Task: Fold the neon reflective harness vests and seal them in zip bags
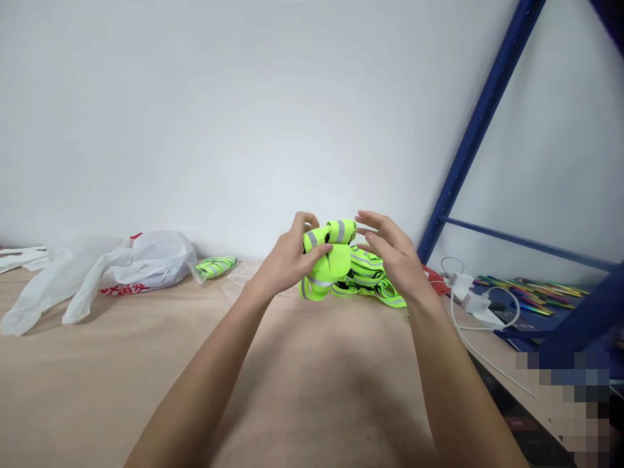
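Observation:
A neon-yellow reflective strap bundle (336,260) with silver-grey stripes is held up above the table. My left hand (292,253) grips its left side, thumb across the front and fingers behind. Just to its right is my right hand (390,250), fingers spread and apart, close to the bundle's right edge; whether a fingertip touches it I cannot tell. Behind and below lies a pile of similar neon straps (373,276) with grey stripes and black parts, partly hidden by the held bundle and my right hand.
A white plastic bag (156,260) with red print and a clear-bagged neon strap (214,266) lie left on the table (121,364). At right are a blue metal frame (480,123), white chargers with cables (480,305) and several colourful pens (536,296). The wall stands behind.

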A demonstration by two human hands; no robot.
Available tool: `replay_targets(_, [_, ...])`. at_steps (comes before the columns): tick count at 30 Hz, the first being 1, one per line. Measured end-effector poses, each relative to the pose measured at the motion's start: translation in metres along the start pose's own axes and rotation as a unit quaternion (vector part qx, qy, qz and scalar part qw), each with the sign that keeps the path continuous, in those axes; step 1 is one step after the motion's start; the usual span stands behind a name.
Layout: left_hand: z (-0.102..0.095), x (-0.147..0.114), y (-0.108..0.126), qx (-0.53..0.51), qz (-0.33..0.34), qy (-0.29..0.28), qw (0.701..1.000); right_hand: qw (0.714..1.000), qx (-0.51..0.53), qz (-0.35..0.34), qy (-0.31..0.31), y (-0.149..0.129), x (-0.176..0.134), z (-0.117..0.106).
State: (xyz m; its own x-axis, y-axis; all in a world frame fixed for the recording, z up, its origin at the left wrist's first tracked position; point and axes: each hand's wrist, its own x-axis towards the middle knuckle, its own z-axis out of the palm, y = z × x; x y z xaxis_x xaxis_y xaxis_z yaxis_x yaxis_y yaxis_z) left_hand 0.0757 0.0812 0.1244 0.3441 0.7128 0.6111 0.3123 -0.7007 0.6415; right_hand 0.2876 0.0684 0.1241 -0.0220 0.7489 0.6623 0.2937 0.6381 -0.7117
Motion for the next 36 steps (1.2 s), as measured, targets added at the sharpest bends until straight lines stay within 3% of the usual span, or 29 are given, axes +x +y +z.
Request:
replay_targets(7, [0.009, -0.002, 0.007, 0.014, -0.014, -0.002, 1.0, 0.991, -0.131, 0.016, -0.038, -0.01, -0.006, 0.014])
replay_targets(15, [0.002, 0.002, -0.002, -0.154, -0.056, 0.009, 0.986, 0.995, -0.073, -0.062, 0.022, -0.009, -0.004, 0.016])
replay_targets(19, [-0.009, 0.004, -0.009, -0.161, -0.041, -0.042, 0.985, 0.998, -0.017, -0.01, 0.066, -0.011, -0.003, 0.013])
replay_targets(24, [-0.022, 0.0, -0.012, -0.232, -0.002, -0.152, 0.961, 0.992, -0.019, 0.066, 0.103, -0.009, -0.003, 0.007])
replay_targets(29, [-0.019, -0.005, -0.003, -0.123, -0.006, -0.196, 0.973, 0.986, -0.101, 0.056, 0.118, 0.004, -0.001, 0.008])
replay_targets(32, [-0.015, -0.005, -0.001, -0.099, 0.005, -0.185, 0.978, 0.988, -0.1, 0.056, 0.104, 0.008, 0.0, 0.008])
replay_targets(36, [-0.007, -0.001, -0.006, -0.139, 0.0, -0.114, 0.984, 0.997, -0.012, 0.034, 0.064, 0.003, 0.0, 0.009])
